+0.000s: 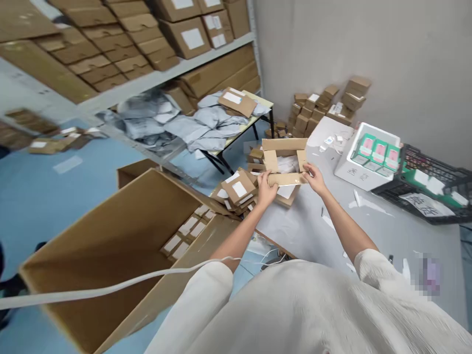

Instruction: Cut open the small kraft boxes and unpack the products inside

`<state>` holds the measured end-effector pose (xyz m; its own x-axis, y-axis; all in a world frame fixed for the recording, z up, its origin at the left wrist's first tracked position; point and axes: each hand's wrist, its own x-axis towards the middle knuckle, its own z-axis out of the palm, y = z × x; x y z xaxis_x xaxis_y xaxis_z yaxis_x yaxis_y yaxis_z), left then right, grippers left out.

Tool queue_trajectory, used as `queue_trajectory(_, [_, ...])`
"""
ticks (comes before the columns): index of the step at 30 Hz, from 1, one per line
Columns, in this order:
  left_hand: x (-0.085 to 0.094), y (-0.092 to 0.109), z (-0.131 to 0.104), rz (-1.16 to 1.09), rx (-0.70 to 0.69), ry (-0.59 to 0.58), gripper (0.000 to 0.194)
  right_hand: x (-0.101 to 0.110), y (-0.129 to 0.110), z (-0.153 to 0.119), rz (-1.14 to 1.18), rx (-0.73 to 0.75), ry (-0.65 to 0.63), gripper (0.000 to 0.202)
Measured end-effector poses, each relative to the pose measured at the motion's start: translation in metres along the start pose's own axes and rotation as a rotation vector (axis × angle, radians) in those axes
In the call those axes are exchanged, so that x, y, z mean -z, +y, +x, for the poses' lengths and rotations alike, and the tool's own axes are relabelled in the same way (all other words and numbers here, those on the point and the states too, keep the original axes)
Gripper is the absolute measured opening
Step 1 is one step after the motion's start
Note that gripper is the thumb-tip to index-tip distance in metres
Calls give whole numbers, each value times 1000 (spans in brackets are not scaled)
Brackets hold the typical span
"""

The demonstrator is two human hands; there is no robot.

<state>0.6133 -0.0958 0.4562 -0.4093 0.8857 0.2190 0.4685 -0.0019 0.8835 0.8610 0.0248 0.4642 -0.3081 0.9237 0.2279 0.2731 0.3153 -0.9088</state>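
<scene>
An open cardboard box (282, 180) is held between my two hands above the left edge of the grey table (372, 216). Its flaps stand up and out, and whitish material (287, 164) shows inside. My left hand (266, 189) grips the near flap at its left end, thumb on the near side. At the right end of the same flap, my right hand (314, 179) pinches the cardboard with thumb and fingers. Beneath the box lies another carton with a white label (286, 191).
Left of my arms stands a large open carton (110, 231) with small labelled boxes inside. A white cable (110, 289) crosses in front. On the table's right are a white foam box (346, 170) and a black crate (387, 189). Shelves (121, 88) with cartons rise at the upper left.
</scene>
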Motion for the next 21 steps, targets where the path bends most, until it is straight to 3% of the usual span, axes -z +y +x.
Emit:
queue_trajectory(4, [46,-29,-1,-18,103,88,69,-53,-20,29,20,24,-101,58])
queue_trajectory(8, [62,-52,-14,-13,298,116,74,-79,-16,27,-13,-29,-148,55])
queue_trajectory(13, [48,-73,-34,-39,311,44,64,-83,21,-8,-72,-134,-198,47])
queue_trajectory(21, [1,-87,-43,-96,273,-181,58,-69,77,-63,-248,-275,-110,36])
